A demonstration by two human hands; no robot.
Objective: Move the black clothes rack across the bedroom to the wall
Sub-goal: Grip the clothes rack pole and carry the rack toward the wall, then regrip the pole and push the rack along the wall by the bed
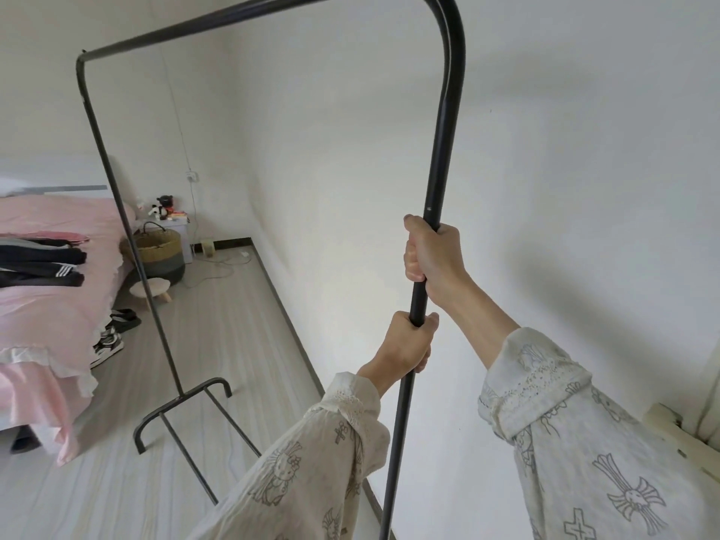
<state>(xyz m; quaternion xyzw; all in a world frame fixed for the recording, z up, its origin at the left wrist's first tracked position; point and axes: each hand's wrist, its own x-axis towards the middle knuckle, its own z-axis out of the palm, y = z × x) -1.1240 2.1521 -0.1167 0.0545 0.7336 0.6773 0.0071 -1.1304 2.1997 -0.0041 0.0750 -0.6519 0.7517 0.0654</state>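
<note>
Head view: both hands, left hand below right hand, clamp the black clothes rack's near upright; stiff, probably light, smooth tubing.

A black clothes rack of round metal tubing has a smooth, semi-matt painted finish with a faint sheen along its curved top corner. The white bedroom wall looks like flat, matt paint or plaster. The pale grey floor shows a smooth, wood-grain plank surface. Pink bed covers are soft cloth with a slightly satiny frilled edge. A round basket appears woven, straw-coloured above and dark below. Cream patterned sleeves are thin, matt, slightly crumpled cotton-like cloth with lace-trimmed cuffs.
</note>
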